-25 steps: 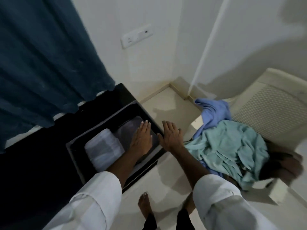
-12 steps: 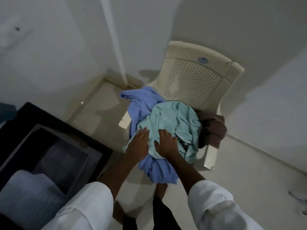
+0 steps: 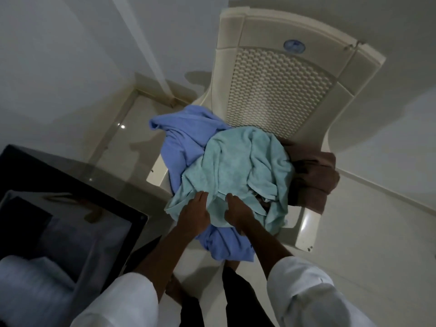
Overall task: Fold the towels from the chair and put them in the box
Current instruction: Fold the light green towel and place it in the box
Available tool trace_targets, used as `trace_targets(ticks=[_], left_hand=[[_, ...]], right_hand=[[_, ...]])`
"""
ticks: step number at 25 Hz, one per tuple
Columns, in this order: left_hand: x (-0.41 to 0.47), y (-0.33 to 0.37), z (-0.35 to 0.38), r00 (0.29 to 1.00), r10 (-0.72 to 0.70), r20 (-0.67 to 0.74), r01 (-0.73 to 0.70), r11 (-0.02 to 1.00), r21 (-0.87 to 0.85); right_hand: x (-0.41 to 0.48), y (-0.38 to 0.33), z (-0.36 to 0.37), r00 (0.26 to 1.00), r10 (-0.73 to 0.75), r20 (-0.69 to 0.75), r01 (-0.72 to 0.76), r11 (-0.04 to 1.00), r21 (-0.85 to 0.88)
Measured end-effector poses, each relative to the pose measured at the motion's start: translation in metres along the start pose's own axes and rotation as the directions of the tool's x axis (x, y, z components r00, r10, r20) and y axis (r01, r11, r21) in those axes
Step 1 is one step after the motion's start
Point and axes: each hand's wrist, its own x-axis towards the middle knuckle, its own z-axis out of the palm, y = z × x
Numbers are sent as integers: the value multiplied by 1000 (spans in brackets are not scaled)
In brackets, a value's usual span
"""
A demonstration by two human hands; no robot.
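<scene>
A cream plastic chair (image 3: 278,90) holds a loose pile of towels. A mint-green towel (image 3: 238,166) lies on top, over a blue towel (image 3: 181,147) that hangs off the seat's front edge. A brown towel (image 3: 313,178) is bunched on the right armrest. My left hand (image 3: 194,214) and my right hand (image 3: 236,210) both pinch the near edge of the mint-green towel, side by side. At lower left the black box (image 3: 132,232) stands open with a folded white towel (image 3: 30,282) and a folded grey towel (image 3: 68,241) inside.
The chair stands against a white wall in a corner, on a pale tiled floor (image 3: 354,232). My bare feet (image 3: 177,289) are between the box and the chair. A white pipe or trim (image 3: 146,48) runs down the wall at the corner.
My hands left the box, swung right to the chair and closed on the mint-green towel's near edge. The view turned from the box to the chair.
</scene>
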Motion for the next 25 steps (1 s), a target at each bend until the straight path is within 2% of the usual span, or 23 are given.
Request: trace_targets(ticks=[2, 5, 8, 10, 12, 14, 16, 20, 22, 25], left_hand=[[5, -16, 13, 1000, -11, -12, 11, 1000, 20], [12, -33, 25, 998, -58, -17, 59, 997, 50], [13, -38, 33, 998, -63, -20, 64, 997, 35], [9, -36, 32, 998, -52, -20, 52, 999, 15], [6, -30, 27, 998, 25, -55, -21, 997, 69], [5, -14, 18, 982, 160, -104, -152, 985, 79], [8, 16, -2, 961, 236, -146, -233, 972, 42], [25, 81, -55, 964, 210, -164, -236, 958, -163], [24, 109, -90, 974, 166, -156, -202, 947, -249], [16, 135, -134, 928, 320, -192, -349, 926, -141]], right_hand=[[22, 3, 21, 995, -5, -104, 1, 999, -42], [42, 14, 37, 993, 42, -108, -67, 970, -234], [58, 33, 39, 989, 19, -145, -67, 940, -335], [65, 48, 45, 993, 29, -116, -51, 982, -184], [59, 51, 36, 983, 20, -180, 4, 991, 137], [44, 37, 9, 978, 51, -202, 27, 930, 366], [23, 19, -16, 970, -8, -242, 136, 845, 518], [-31, -28, -80, 921, -120, -371, 364, 604, 709], [-55, -42, -112, 910, -124, -395, 399, 518, 757], [-91, -56, -159, 895, -150, -419, 434, 508, 744]])
